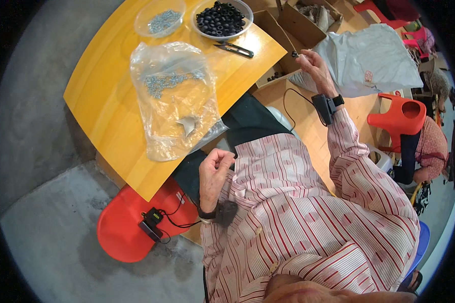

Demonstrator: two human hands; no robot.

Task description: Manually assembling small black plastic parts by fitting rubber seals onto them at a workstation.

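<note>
My right hand (316,69) reaches out over the edge of an open cardboard box (268,30). At its fingertips is a small round black part (294,54), pinched between thumb and finger. Similar black parts (275,77) lie inside the box. Close to my body, beside the near table edge, my left hand (215,174) is closed with its fingers curled; what it may hold is hidden. A clear plastic bag (162,113) with many small silvery metal pieces (162,85) lies on the yellow table (106,96).
On the table's far side stand a clear bowl of black parts (221,20), a tub of metal pieces (162,22) and black thread snips (235,49). A large whitish sack (366,60) is at the right. Red stools (126,227) stand around, and other people sit at the far right.
</note>
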